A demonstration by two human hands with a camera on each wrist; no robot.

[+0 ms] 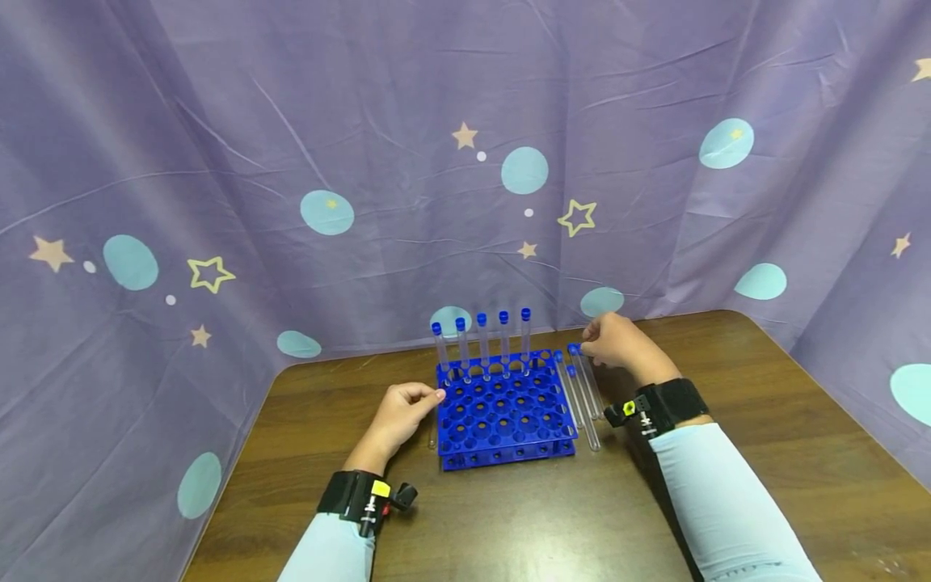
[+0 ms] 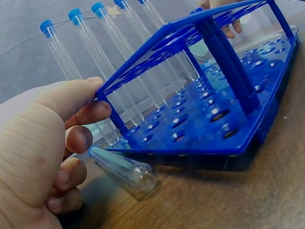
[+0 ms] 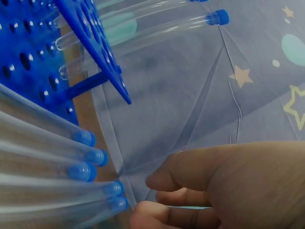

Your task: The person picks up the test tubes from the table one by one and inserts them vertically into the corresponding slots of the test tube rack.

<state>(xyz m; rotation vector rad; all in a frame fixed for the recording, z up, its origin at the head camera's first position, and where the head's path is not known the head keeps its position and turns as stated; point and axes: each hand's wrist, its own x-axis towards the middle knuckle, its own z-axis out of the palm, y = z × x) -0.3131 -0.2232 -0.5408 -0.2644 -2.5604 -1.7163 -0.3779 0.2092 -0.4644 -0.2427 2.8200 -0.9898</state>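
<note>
Five capped test tubes (image 1: 483, 343) stand in the far row of one blue two-tier rack (image 1: 509, 440), each with a blue cap and a clear body. Five more blue caps show in the right wrist view, on loose tubes (image 1: 583, 410) lying side by side along the rack's right side; blur and overlap make the bodies hard to separate, so I count those by their caps. One single tube (image 2: 116, 164) lies on its side by the rack's left edge, its round end toward my left wrist camera.

Two hands are working, one on each side of the rack. My left hand (image 1: 396, 414) comes in from the near left and pinches the rack's upper left corner, thumb on top and index finger against the underside, with the other three fingers bent inward beneath. The single tube's cap lies close to those lower fingers; whether they touch it, I cannot tell.

My right hand (image 1: 618, 343) reaches farther forward, bent at the wrist, back of the hand upward, fingertips dipping beside the caps of the loose tubes. Its fingers are loosely bent, with a gap between thumb and forefinger and nothing gripped in it.

Two black wrist straps (image 1: 680, 402) and two pale blue sleeves (image 1: 727, 501) run back from the hands. One brown wooden table (image 1: 524, 517) carries everything, with a purple curtain (image 1: 407, 162) behind.
</note>
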